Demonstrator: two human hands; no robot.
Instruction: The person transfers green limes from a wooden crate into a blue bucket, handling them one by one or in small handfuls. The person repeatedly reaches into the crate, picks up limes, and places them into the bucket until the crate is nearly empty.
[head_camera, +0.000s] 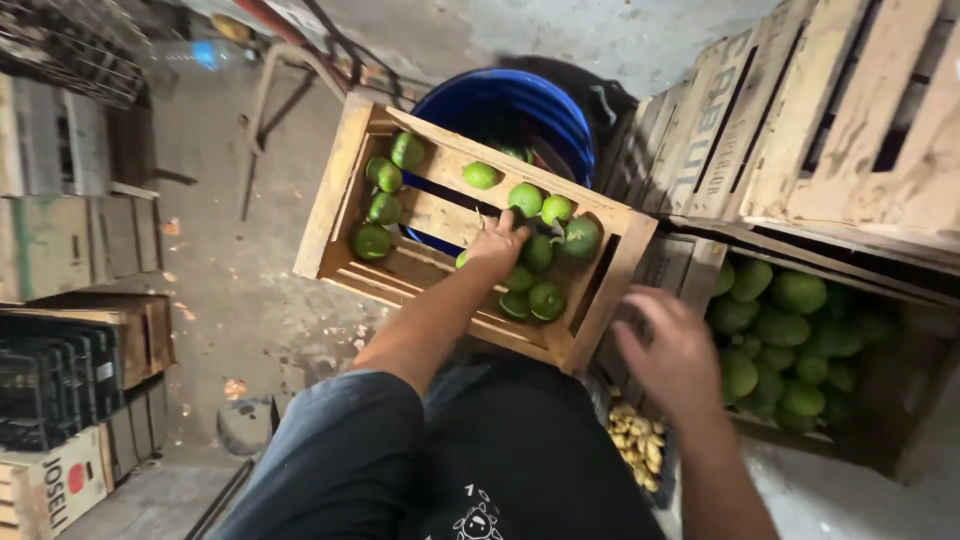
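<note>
Crowding the concrete floor (230, 300) on every side are stacked crates: pale wooden crates (840, 110) lean at the upper right, their slats stencilled with large blue letters, while more wooden boxes and a black plastic crate (50, 380) pile up on the left, one low box there bearing dark lettering and a red round mark on its end. A slatted wooden crate (340, 190) sits tilted on top of a blue barrel (500, 105), so the barrel's mouth is mostly covered. Green round fruits (545, 298) lie scattered in this crate, some in its left compartment, more bunched in the right one. The left hand (497, 243) reaches into that right compartment, fingers curled down onto the cluster of fruits, touching them; whether it pinches one I cannot tell. The right hand (675, 355) hovers blurred beside the crate's near right corner, fingers loosely spread, holding nothing. Just to its right, an open crate (905, 400) holds larger green fruits, and a small tray of pale yellowish pieces (635, 440) lies below.
</note>
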